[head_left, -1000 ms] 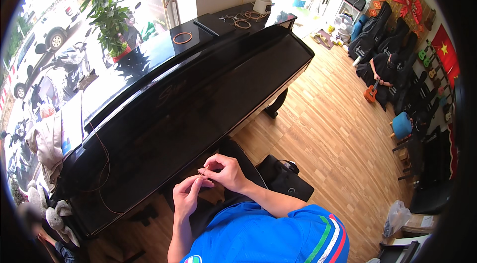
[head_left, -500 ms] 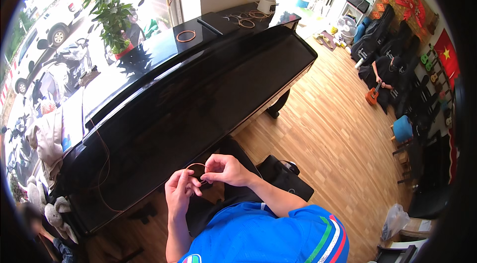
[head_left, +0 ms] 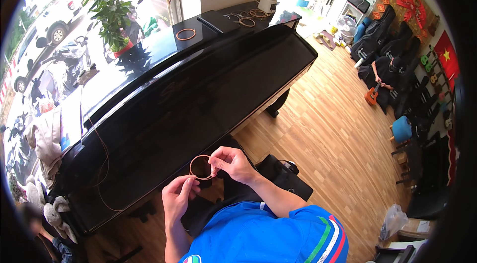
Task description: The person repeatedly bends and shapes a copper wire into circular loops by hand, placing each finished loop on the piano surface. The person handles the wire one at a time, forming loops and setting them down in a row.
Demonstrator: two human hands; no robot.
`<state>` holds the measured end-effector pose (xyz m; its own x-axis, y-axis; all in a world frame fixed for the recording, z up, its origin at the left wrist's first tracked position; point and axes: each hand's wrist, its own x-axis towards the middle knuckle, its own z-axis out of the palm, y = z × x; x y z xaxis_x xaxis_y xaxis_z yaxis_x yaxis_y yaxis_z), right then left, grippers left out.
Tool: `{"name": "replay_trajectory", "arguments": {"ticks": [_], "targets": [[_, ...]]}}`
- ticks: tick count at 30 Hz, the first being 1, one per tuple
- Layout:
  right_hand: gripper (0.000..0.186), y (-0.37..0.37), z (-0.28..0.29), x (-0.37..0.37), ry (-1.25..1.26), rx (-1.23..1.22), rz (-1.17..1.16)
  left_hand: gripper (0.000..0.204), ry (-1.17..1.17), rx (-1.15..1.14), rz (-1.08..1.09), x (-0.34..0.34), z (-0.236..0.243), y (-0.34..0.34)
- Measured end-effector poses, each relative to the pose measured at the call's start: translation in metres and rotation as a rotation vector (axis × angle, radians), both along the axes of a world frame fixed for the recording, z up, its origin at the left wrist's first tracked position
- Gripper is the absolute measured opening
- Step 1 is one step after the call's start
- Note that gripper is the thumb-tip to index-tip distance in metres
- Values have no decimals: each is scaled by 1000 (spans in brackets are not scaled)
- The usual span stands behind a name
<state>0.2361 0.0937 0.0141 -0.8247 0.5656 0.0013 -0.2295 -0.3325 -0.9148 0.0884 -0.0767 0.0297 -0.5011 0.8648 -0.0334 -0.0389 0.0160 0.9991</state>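
My left hand [head_left: 179, 193] pinches the lower left of a thin copper-coloured wire coil [head_left: 191, 166], and my right hand [head_left: 232, 166] pinches its right side, holding it as a ring above my dark-clad lap. Just beyond both hands is a glossy black piano [head_left: 213, 94]. On its top lie another round coil [head_left: 186, 38] and several tangled pale loops [head_left: 247, 24]; a long loose wire [head_left: 105, 146] hangs down over its left part.
Black bag [head_left: 283, 183] at right of my legs, potted plant [head_left: 112, 39] on the piano, plush rabbit [head_left: 55, 213] at left. A person [head_left: 382, 72] with an orange ukulele [head_left: 371, 95] is among guitar cases at back right; another person [head_left: 59, 245] is at lower left.
The coil has opened out into a visible ring. My right hand has risen slightly and moved right, while my left hand has shifted down and left, apart from it.
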Motion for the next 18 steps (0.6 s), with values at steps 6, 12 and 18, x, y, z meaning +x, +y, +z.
{"name": "replay_trajectory", "arguments": {"ticks": [6,12,18], "targets": [[13,0,12,2,86,-67,-131,8,499,-88,-66,8,15,3],[13,-4,30,6,70,-29,-181,8,279,3,18,18,-7,6],[13,-20,26,1,28,-42,-172,13,-79,300,247,25,-19,22]]}}
